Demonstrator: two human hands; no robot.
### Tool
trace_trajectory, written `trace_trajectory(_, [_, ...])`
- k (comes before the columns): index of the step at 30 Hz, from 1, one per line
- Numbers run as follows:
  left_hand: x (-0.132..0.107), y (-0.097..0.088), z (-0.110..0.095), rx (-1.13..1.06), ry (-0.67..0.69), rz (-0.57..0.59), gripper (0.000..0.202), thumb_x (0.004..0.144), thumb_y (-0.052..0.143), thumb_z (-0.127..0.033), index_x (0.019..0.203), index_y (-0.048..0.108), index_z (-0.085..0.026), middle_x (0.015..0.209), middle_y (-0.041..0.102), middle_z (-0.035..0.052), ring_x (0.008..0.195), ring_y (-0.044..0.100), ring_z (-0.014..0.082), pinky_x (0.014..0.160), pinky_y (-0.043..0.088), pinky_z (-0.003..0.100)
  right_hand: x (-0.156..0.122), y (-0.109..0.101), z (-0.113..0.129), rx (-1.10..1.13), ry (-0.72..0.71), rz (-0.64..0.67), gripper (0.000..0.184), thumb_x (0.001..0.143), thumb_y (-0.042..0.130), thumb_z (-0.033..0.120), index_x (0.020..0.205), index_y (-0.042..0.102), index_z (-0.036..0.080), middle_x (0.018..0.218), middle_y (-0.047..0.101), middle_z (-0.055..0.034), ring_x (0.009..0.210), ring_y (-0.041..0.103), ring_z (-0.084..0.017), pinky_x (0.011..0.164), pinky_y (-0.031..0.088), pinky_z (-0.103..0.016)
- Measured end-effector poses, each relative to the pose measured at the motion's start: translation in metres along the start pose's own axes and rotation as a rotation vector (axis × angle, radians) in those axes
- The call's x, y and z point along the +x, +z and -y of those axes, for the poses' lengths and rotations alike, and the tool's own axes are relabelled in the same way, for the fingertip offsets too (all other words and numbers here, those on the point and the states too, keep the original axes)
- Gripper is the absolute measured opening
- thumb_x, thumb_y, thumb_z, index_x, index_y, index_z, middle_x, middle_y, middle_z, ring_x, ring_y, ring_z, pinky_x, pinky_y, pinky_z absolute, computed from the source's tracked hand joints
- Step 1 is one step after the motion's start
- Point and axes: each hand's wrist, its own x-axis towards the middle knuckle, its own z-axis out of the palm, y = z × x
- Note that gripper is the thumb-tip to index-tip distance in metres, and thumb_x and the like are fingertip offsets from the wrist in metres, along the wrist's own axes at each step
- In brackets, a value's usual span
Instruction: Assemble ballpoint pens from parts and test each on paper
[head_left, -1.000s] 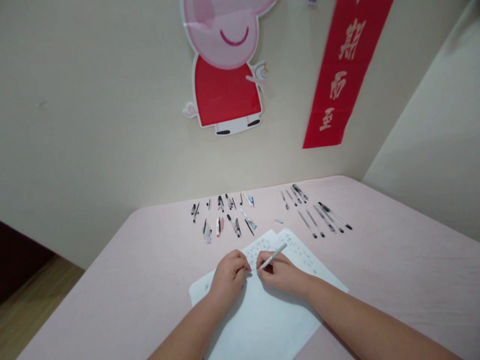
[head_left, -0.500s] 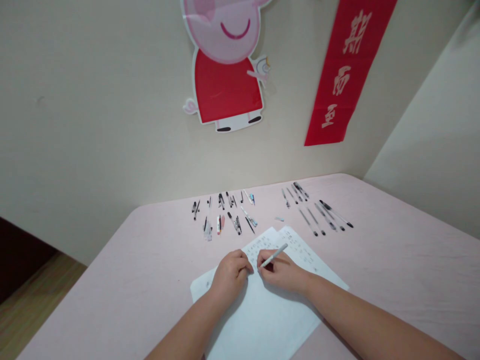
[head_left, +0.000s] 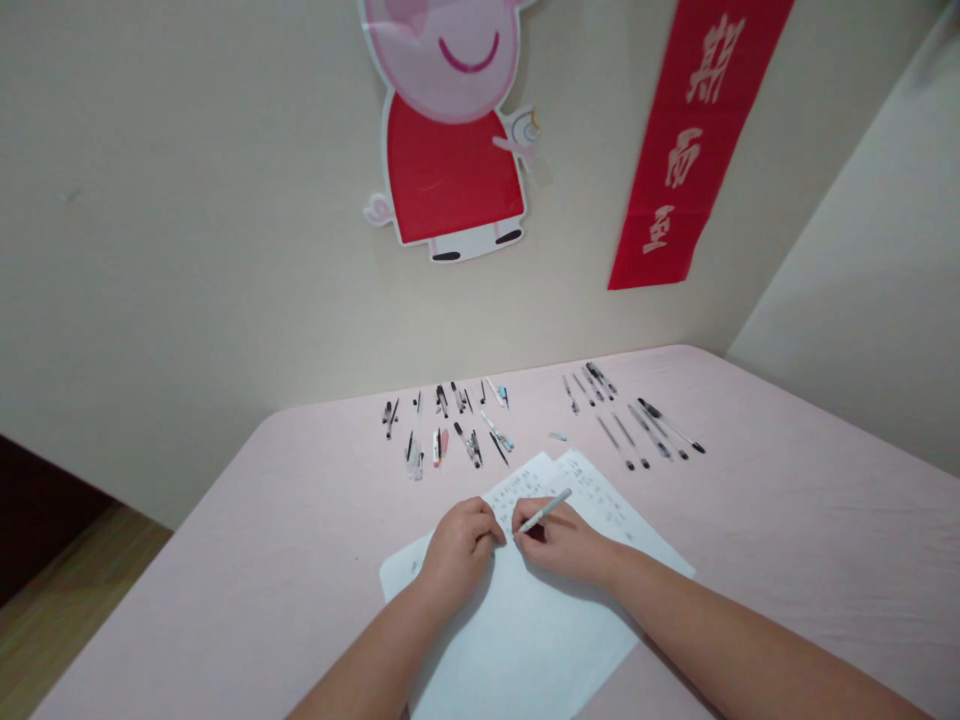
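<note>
My right hand (head_left: 562, 542) grips a white pen (head_left: 546, 511) in a writing hold, its tip down on a sheet of white paper (head_left: 525, 640) that carries small handwriting near its far end. My left hand (head_left: 459, 552) rests on the same sheet just left of the pen tip, with its fingers curled into a loose fist. I cannot make out anything in it. The two hands nearly touch. A second written sheet (head_left: 607, 500) pokes out from under the first on the right.
The paper lies on a pink table (head_left: 787, 520) set against a beige wall. Beyond it lie several pen parts and caps (head_left: 450, 425) on the left and several whole pens (head_left: 637, 420) on the right. A cartoon pig cut-out (head_left: 450, 130) and a red banner (head_left: 690, 140) hang on the wall.
Both hands stay where they were on the paper; the pen has shifted only slightly. The view has moved a little.
</note>
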Motion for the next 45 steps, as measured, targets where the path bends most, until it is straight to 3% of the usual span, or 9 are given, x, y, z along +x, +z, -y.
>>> trace_trajectory(45, [-0.0002,-0.0015,-0.0008,-0.004,-0.005,0.014,0.034,0.064,0.04,-0.003,0.066,0.07,-0.019,0.074,0.061,0.0042,0.077,0.057,0.0185,0.075,0.042,0.031,-0.0007,-0.0043,0.002,0.033,-0.002,0.029,0.015,0.064,0.047,0.005,0.065,0.055,0.018,0.055,0.047,0.0047,0.054,0.044,-0.01,0.051,0.033,-0.019])
